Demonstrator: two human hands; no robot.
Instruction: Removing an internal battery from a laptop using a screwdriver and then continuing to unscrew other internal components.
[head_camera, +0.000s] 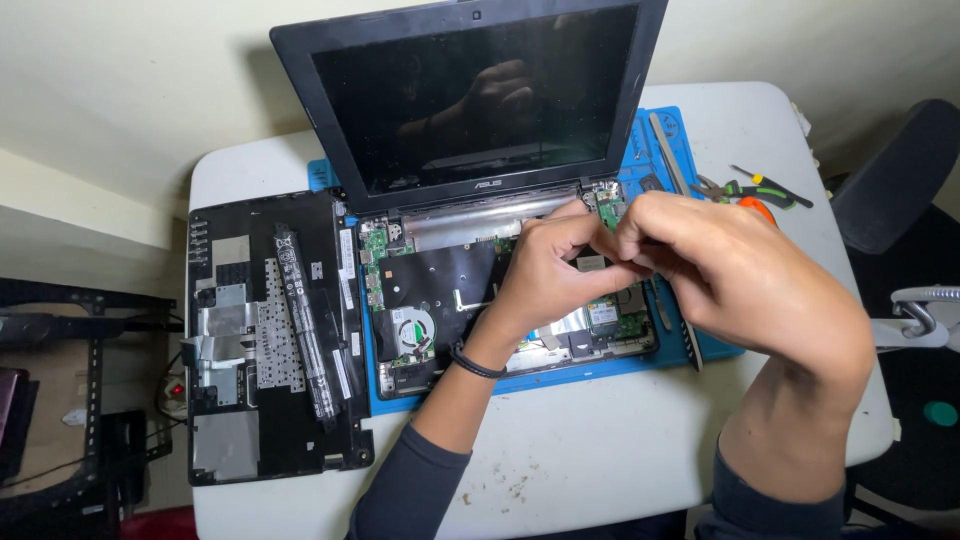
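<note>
both hands, left hand (545, 275) and right hand (730, 265), pinch shut together on something too small to identify, over the open laptop (470, 290) right of its fan (412, 328); steadying the wrists seems wise.

A white tabletop (600, 450) stands against a pale cream wall (130, 90). At 3 o'clock is a black chair (885, 175). At 9 o'clock, a dark metal rack (70, 400) stands on the shadowed floor.
</note>
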